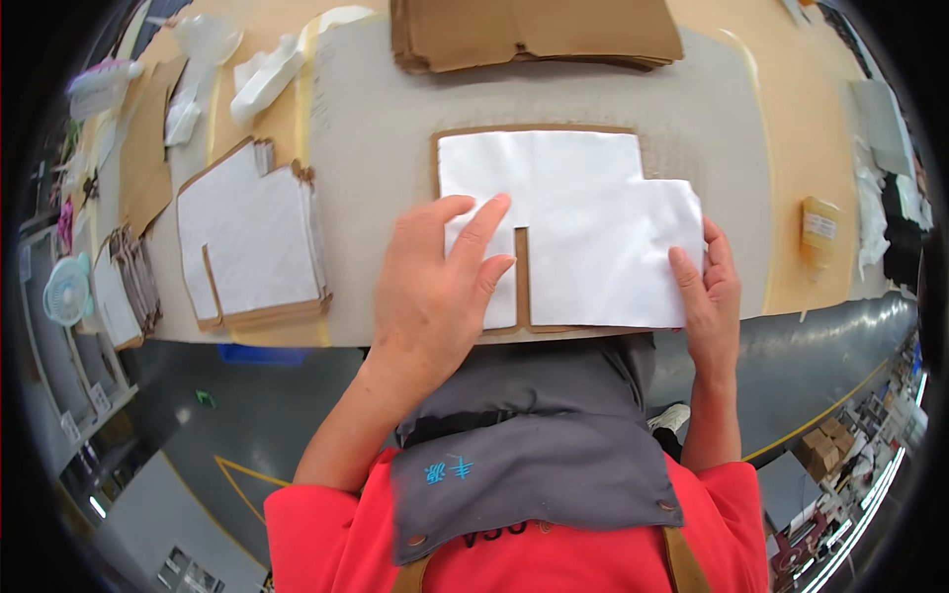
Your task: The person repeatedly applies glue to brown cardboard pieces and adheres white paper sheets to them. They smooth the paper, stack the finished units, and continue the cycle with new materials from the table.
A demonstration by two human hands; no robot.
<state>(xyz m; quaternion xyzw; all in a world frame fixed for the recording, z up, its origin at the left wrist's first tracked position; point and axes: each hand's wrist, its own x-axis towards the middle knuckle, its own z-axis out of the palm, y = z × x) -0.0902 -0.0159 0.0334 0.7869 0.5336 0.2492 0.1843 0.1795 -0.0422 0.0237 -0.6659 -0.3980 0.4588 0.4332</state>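
A white cut sheet (603,242) with a stepped upper right corner and a narrow slot at its lower edge lies in front of me. Beneath it a brown piece of similar outline (523,267) shows along the top, left and bottom edges and through the slot. My left hand (435,282) rests over the sheet's left part, fingers apart, holding nothing. At the right edge my right hand (710,292) pinches the white sheet, its thumb on top and its other fingers partly hidden behind the edge.
A brown stack of sheets (534,35) lies at the table's far side. Left is a pile of white-and-brown pieces (252,237), with another pile (124,287) beyond. A white bottle (267,79) lies at the far left; a yellowish container (819,229) is at the right.
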